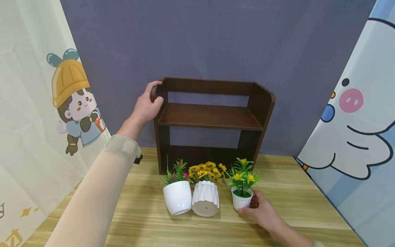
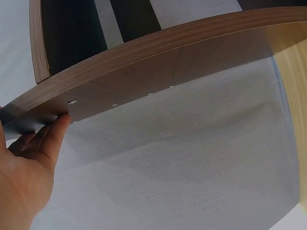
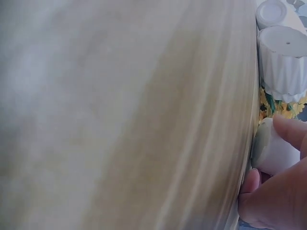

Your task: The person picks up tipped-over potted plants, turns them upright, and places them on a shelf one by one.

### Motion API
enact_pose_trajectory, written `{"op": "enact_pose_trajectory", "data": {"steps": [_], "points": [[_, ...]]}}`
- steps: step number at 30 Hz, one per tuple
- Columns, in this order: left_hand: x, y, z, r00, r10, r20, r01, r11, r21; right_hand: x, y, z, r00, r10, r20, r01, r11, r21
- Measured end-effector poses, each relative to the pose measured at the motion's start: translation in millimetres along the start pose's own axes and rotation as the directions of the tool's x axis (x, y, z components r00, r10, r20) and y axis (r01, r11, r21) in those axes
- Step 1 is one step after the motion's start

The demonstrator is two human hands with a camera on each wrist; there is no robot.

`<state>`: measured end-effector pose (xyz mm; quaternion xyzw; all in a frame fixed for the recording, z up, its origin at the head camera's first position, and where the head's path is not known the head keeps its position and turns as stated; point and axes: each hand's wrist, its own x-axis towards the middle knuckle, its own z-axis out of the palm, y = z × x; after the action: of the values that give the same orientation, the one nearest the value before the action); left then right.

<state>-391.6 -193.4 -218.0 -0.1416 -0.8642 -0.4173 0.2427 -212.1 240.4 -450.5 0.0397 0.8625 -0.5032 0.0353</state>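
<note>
Both half-curled, left hand [image 1: 145,107] grips shelf [image 1: 210,116], right hand [image 1: 263,212] a small pot [image 1: 240,202].

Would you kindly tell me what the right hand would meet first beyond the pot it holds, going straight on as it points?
Probably the fluted white pot, left of the small pot in the right hand, though depth is unclear.
</note>
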Motion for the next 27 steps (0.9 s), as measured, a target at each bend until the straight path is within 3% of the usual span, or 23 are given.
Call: {"op": "enact_pose_trajectory", "data": {"steps": [27], "points": [[0.5, 1.4, 0.5, 1.000, -0.005, -0.016, 0.005, 1.000, 0.002, 15, 2, 0, 0.999, -0.040, 0.030, 0.039, 0.998, 0.045]]}}
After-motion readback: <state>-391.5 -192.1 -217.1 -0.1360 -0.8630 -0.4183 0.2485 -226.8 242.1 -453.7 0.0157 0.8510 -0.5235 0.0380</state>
